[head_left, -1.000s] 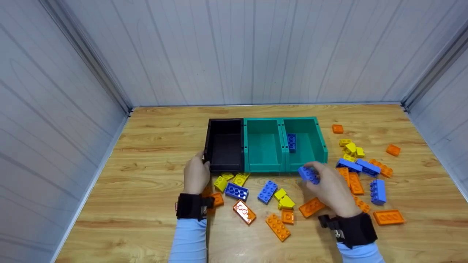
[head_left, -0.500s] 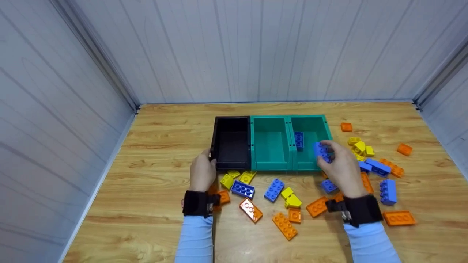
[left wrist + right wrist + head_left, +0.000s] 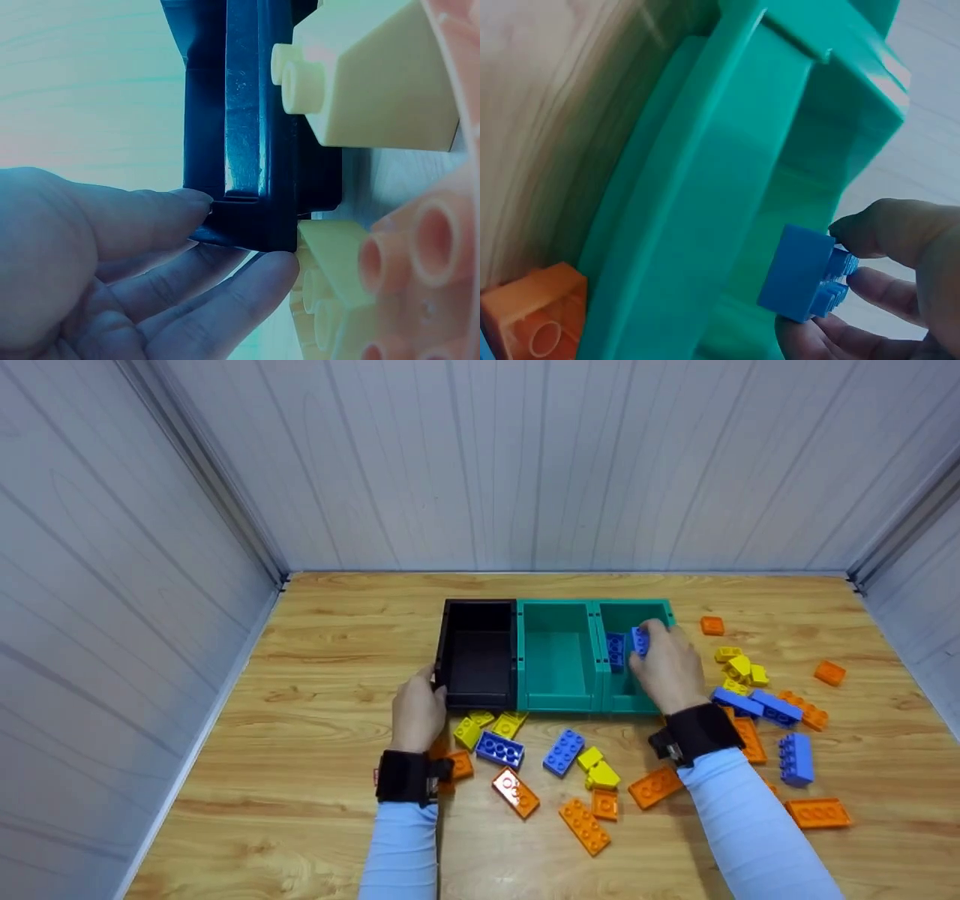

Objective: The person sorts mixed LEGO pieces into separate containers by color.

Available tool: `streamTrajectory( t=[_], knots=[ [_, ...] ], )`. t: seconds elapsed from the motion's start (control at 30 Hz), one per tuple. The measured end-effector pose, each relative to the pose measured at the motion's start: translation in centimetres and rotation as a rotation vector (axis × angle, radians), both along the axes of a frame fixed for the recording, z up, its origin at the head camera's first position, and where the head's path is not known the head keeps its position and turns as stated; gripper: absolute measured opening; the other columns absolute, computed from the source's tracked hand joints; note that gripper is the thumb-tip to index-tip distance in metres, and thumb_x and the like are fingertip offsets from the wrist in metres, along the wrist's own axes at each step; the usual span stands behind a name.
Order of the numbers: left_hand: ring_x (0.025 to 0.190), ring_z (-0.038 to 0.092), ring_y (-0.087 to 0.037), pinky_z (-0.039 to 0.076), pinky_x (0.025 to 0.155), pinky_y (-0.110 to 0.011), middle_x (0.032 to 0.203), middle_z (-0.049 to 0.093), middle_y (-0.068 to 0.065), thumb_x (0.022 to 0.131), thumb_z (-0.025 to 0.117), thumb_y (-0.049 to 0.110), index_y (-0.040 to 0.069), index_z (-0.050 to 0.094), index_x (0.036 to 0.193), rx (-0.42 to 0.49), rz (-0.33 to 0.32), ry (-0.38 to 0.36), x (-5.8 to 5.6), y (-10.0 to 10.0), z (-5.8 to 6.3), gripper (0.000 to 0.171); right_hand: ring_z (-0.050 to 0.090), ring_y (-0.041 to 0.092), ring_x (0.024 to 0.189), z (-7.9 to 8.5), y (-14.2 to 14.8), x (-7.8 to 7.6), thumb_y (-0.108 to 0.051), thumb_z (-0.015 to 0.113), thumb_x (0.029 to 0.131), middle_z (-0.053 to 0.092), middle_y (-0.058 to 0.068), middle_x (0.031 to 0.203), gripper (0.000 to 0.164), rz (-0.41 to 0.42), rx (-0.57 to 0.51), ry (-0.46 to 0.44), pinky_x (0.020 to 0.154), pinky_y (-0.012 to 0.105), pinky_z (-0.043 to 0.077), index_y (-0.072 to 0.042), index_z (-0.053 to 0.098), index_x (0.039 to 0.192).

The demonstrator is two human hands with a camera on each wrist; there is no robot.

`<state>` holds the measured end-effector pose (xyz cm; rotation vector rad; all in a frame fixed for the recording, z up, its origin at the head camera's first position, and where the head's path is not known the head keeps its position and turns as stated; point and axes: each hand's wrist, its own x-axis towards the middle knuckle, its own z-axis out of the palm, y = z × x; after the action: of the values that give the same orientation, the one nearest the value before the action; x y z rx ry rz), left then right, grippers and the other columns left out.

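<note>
My right hand (image 3: 667, 666) pinches a blue toy brick (image 3: 799, 274) between thumb and fingers, inside the outline of the right green bin (image 3: 627, 703). Beside it in that bin, along the left wall, stands another blue brick (image 3: 616, 652). My left hand (image 3: 418, 711) grips the front left corner of the black bin (image 3: 480, 699). In the left wrist view the thumb lies on the bin's wall (image 3: 241, 127) and the fingers curl beneath its edge. The middle green bin (image 3: 556, 699) joins the other two in one row.
In front of the bins lie loose bricks: a blue brick (image 3: 563, 752), a yellow brick (image 3: 601, 775) and an orange brick (image 3: 585, 826) among several. More are heaped to the right, including an upright blue brick (image 3: 796, 760). Pale panel walls (image 3: 525, 465) enclose the table.
My right hand has carried the blue brick from the right green bin's front edge up and into it. The left hand keeps its grip on the black bin. The head view has shifted slightly.
</note>
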<state>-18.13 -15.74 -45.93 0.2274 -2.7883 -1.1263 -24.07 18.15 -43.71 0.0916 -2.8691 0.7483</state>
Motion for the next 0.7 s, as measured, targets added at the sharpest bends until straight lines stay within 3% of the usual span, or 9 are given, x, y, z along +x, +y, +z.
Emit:
streamTrajectory(
  t=[0.4,0.53,0.7],
  knots=[
    [0.109,0.063,-0.037,0.052,0.09,-0.047,0.126,0.062,-0.024,0.097,0.06,0.003,-0.004,0.053,0.139,0.027,0.004,-0.006,-0.1,0.0,-0.1,0.043,0.058,0.046,0.095,-1.0,-0.1,-0.6,-0.012,0.067,0.093,0.056,0.034,0.112,0.036,0.021,0.049,0.009,0.077,0.057,0.051,0.011,0.06,0.121],
    [0.11,0.063,-0.037,0.052,0.091,-0.047,0.127,0.062,-0.024,0.098,0.06,0.003,-0.004,0.053,0.139,0.026,0.003,-0.006,0.0,0.0,-0.1,0.043,0.058,0.04,0.084,-0.2,0.0,0.4,-0.013,0.063,0.096,0.06,0.029,0.104,0.029,0.037,0.029,0.058,0.069,0.052,0.05,0.008,0.064,0.116],
    [0.105,0.064,-0.037,0.052,0.087,-0.048,0.123,0.064,-0.024,0.098,0.06,0.003,-0.005,0.053,0.139,0.016,-0.015,0.009,0.1,-0.1,0.0,0.042,0.056,0.03,0.071,1.2,-0.1,3.3,-0.013,0.061,0.097,0.064,0.019,0.09,0.022,0.047,-0.049,0.085,0.058,0.04,0.044,0.002,0.068,0.112]
  ],
)
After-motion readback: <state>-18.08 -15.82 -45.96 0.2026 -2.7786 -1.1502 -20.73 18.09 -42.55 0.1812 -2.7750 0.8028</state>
